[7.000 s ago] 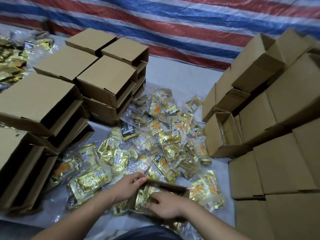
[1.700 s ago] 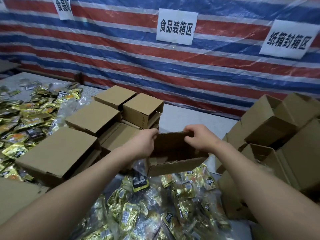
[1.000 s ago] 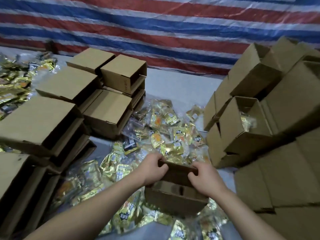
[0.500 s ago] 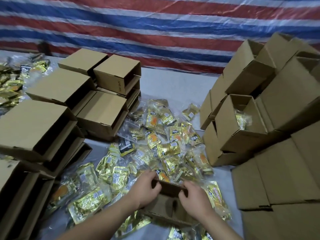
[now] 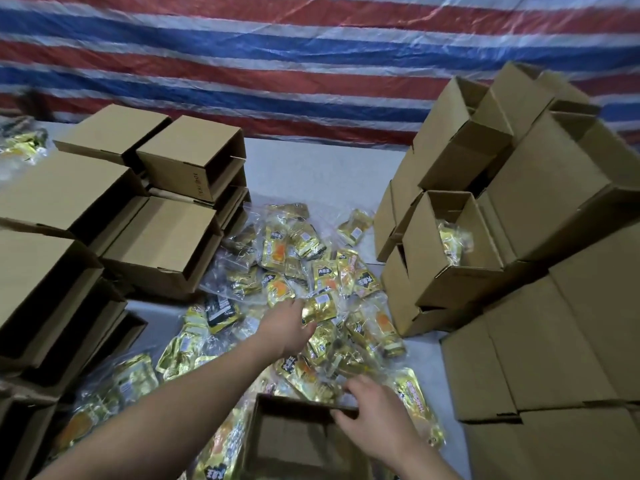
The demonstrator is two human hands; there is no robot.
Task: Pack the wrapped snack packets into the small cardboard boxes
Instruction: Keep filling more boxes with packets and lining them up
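An open, empty small cardboard box sits at the near edge in front of me. My right hand grips its far right rim. My left hand is stretched forward into the pile of gold wrapped snack packets, fingers spread over a gold packet; I cannot tell whether it grips it. The pile covers the middle of the grey table.
Stacks of empty open-sided boxes stand on the left. Piled boxes fill the right, one open box holding packets. More packets lie far left. A striped tarp hangs behind.
The empty box has come down to the near edge. My left hand let go of it and reached forward into the packet pile; my right hand stays on the rim.
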